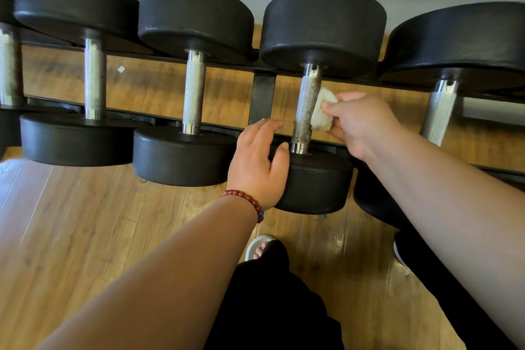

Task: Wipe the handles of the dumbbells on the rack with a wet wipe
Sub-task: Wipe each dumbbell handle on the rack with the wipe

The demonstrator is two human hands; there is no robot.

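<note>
Resting on rack, centre of frame: dumbbell, knurled handle long axis running top to bottom, slightly tilted. Right hand pinching crumpled wet wipe, wipe touching right side of handle. Left hand spread, fingers relaxed, resting on near weight head, just left of handle. Red bead bracelet on left wrist.

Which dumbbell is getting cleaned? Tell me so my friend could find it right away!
Look at the long black metal rack holding a row of black round-ended dumbbells with silver handles. Find the second dumbbell from the right. Only its handle looks dark and speckled, and the right hand presses a crumpled white wet wipe against it.
</note>
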